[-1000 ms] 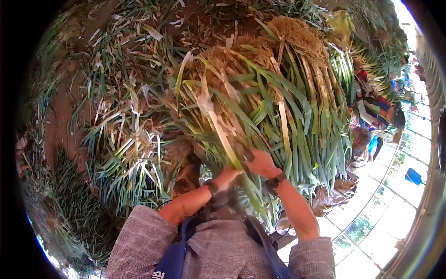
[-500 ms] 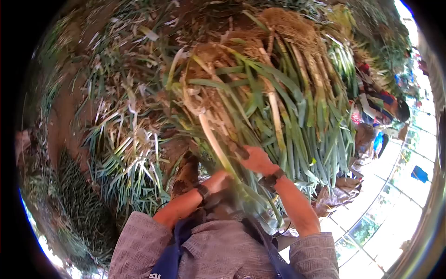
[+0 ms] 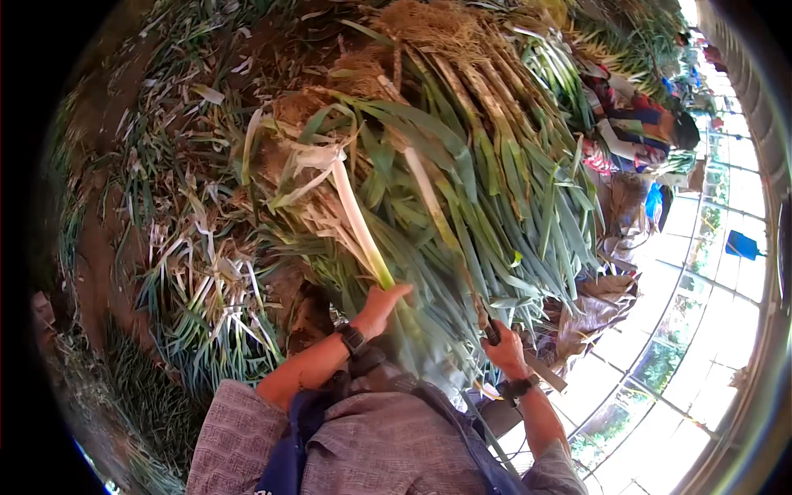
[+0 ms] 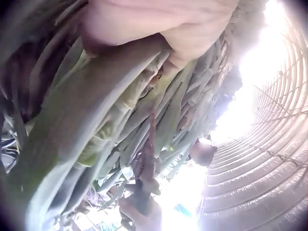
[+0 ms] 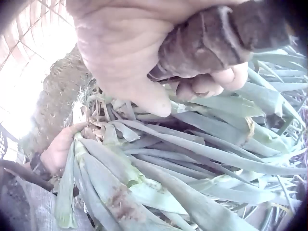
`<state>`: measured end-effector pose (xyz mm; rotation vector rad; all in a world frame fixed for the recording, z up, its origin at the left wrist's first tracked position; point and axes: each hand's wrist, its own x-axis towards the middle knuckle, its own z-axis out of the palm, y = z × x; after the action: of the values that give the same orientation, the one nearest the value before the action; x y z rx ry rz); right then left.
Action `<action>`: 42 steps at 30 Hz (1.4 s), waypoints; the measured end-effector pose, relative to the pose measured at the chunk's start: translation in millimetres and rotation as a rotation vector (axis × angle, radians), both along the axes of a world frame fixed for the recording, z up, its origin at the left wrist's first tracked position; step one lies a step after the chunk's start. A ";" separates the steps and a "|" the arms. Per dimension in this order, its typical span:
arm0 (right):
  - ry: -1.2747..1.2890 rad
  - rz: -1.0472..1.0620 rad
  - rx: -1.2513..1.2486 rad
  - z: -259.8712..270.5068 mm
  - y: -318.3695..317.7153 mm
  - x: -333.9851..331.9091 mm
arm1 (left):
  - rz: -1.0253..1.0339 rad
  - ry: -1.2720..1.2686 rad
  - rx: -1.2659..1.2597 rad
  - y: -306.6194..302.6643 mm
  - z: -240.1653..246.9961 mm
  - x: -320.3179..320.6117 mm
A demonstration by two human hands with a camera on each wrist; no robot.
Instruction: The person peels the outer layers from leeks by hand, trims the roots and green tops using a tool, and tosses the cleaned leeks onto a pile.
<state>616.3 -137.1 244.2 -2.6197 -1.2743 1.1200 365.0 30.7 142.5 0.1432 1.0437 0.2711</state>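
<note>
My left hand (image 3: 382,310) grips a leek (image 3: 353,210) where its pale stalk turns green. The white end points up and away, with peeled, papery skins hanging at its tip. In the left wrist view its broad leaves (image 4: 91,101) run down below the fingers. My right hand (image 3: 506,355) is to the right, apart from the leek, and holds a knife by its dark, wrapped handle (image 5: 207,43). A narrow, rusty-looking blade (image 4: 151,132) shows in the left wrist view. Under and beyond both hands lies a large heap of leeks (image 3: 495,173), roots facing away.
Trimmed leaves and scraps (image 3: 210,272) litter the brown ground at left. Another person (image 3: 639,132) sits among leeks at the right. Brown sheeting (image 3: 606,309) lies by the heap, and a blue object (image 3: 742,245) shows against the bright, ribbed wall beyond.
My right hand has moved right with the knife, away from the left hand and the leek. My left hand keeps its hold on the leek. The view has shifted right.
</note>
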 end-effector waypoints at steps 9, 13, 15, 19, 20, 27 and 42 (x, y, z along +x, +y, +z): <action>0.073 -0.064 0.088 -15.7 18.4 5.8 | -0.006 0.021 0.128 11.8 -2.3 57.2; 0.283 0.093 0.076 10.8 21.5 19.3 | 0.018 0.166 0.300 23.9 -20.2 91.2; 0.221 0.034 0.080 14.1 22.4 27.5 | -0.003 0.179 0.272 27.4 -22.6 91.1; 0.155 0.011 -0.008 6.4 30.8 38.3 | 0.002 0.222 0.291 25.0 -30.7 86.0; 0.169 0.023 0.015 0.6 33.0 40.7 | -0.021 0.246 0.332 26.8 -36.9 86.0; 0.210 -0.040 0.096 -23.7 18.3 46.5 | 0.033 0.362 0.443 47.1 -21.3 132.6; 0.470 0.050 0.006 10.7 8.6 25.2 | -0.153 -0.035 0.371 108.5 -33.3 -13.3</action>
<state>641.5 -128.5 255.0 -2.1367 -1.2313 1.6080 351.7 139.2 109.2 0.5485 0.9339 0.3249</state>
